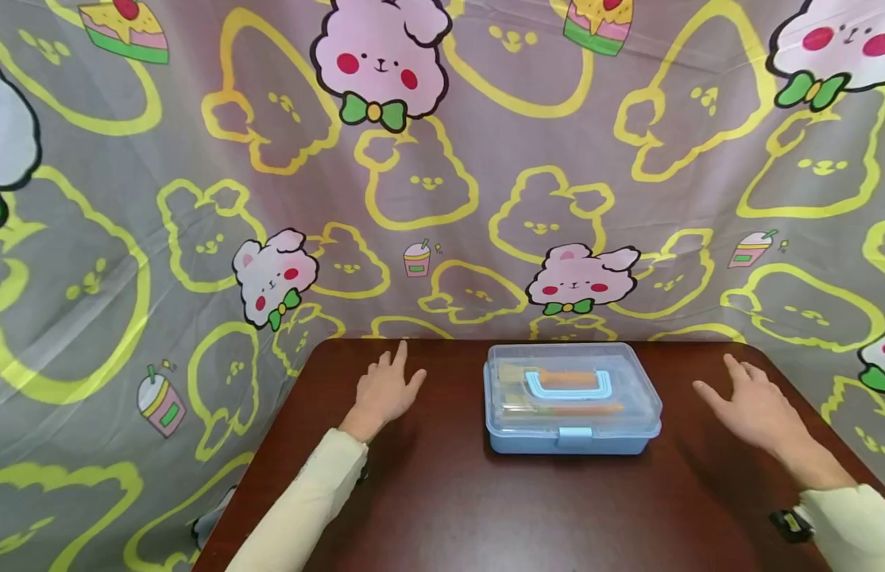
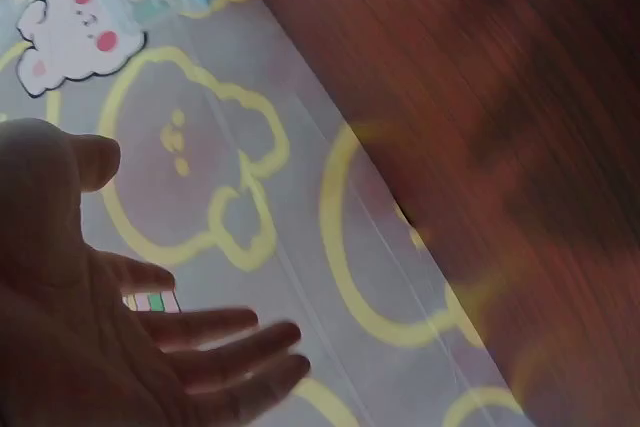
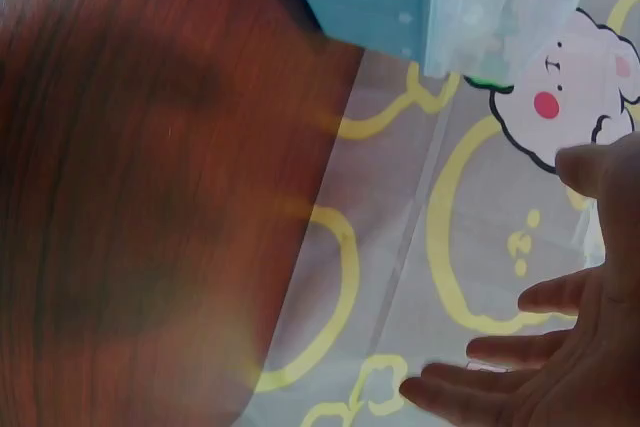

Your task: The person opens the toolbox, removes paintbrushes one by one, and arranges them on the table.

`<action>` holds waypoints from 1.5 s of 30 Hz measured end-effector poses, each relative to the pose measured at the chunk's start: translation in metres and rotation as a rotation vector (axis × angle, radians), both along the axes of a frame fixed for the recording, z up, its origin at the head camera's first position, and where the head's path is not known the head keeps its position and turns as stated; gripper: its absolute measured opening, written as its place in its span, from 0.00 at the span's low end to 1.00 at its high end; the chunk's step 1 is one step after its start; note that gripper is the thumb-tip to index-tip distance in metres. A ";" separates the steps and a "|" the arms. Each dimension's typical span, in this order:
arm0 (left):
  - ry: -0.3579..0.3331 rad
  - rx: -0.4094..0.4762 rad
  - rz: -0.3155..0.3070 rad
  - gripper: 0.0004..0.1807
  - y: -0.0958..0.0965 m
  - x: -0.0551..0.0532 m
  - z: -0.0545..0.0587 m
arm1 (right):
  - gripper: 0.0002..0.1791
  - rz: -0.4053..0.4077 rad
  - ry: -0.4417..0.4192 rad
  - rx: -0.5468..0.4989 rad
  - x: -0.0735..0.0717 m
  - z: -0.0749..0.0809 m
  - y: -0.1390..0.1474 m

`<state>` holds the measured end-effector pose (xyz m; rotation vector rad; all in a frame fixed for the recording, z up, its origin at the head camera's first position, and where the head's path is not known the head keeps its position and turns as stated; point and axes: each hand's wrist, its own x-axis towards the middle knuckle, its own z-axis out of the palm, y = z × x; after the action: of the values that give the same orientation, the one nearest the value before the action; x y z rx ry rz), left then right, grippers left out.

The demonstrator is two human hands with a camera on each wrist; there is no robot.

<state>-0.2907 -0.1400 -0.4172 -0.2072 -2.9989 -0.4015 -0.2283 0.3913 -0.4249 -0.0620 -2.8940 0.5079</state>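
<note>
A blue plastic case [image 1: 571, 442] with a clear lid, a light blue carry handle and a front latch sits on the table. Through its lid show an orange-tipped stick and some yellowish pieces, too blurred to name. To the left of the case, my left hand [image 1: 387, 391] hovers over the table with its fingers extended, touching nothing. On the other side, my right hand [image 1: 760, 407] is held in the air, fingers spread, apart from the case. Both wrist views show an outstretched hand, the left [image 2: 150, 337] and the right [image 3: 560, 337], with a corner of the case beyond.
The dark brown wooden table [image 1: 442, 500] has rounded far corners. Behind it and at both sides hangs a grey curtain [image 1: 485, 159] printed with cartoon rabbits and yellow outlines, meeting the table's far edge. A dark strapped device [image 1: 793, 524] is on the right wrist.
</note>
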 end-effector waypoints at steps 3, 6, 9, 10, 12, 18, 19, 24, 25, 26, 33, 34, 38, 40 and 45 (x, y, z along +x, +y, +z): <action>0.005 0.058 -0.042 0.37 0.016 0.000 -0.001 | 0.48 0.020 0.001 -0.031 -0.002 -0.003 -0.006; 0.000 0.128 -0.082 0.36 0.034 0.002 -0.005 | 0.45 0.054 0.016 -0.053 -0.004 -0.006 -0.015; -0.018 0.199 -0.116 0.36 0.051 0.004 -0.012 | 0.42 0.108 0.040 -0.079 -0.007 -0.009 -0.024; -0.025 0.219 -0.124 0.36 0.056 0.004 -0.014 | 0.42 0.123 0.041 -0.091 -0.007 -0.010 -0.027; -0.046 0.250 -0.139 0.36 0.067 0.005 -0.019 | 0.41 0.153 0.030 -0.125 -0.008 -0.011 -0.033; -0.077 0.341 -0.179 0.35 0.094 0.009 -0.031 | 0.37 0.201 0.047 -0.204 -0.007 -0.017 -0.046; -0.074 0.359 -0.190 0.34 0.098 0.009 -0.032 | 0.36 0.207 0.058 -0.212 -0.007 -0.019 -0.048; -0.087 0.434 -0.236 0.34 0.112 0.012 -0.036 | 0.34 0.222 0.049 -0.251 -0.007 -0.024 -0.059; -0.090 0.447 -0.243 0.34 0.114 0.013 -0.037 | 0.34 0.223 0.039 -0.261 -0.008 -0.024 -0.061; -0.100 0.456 -0.248 0.34 0.116 0.012 -0.038 | 0.34 0.224 0.032 -0.269 -0.008 -0.024 -0.063; -0.076 0.512 -0.280 0.35 0.128 0.013 -0.044 | 0.34 0.247 0.038 -0.317 -0.009 -0.024 -0.072; -0.075 0.516 -0.277 0.35 0.129 0.013 -0.045 | 0.34 0.251 0.034 -0.321 -0.009 -0.024 -0.073; -0.062 0.555 -0.268 0.35 0.131 0.014 -0.046 | 0.35 0.254 0.001 -0.327 -0.008 -0.022 -0.077; -0.061 0.573 -0.263 0.35 0.131 0.015 -0.046 | 0.35 0.254 -0.007 -0.325 -0.007 -0.023 -0.078; -0.060 0.587 -0.259 0.35 0.132 0.016 -0.045 | 0.35 0.246 -0.034 -0.325 -0.006 -0.025 -0.079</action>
<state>-0.2747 -0.0083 -0.4627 -0.5285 -2.7564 -1.2956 -0.2346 0.3123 -0.4499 0.2420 -2.8361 1.0258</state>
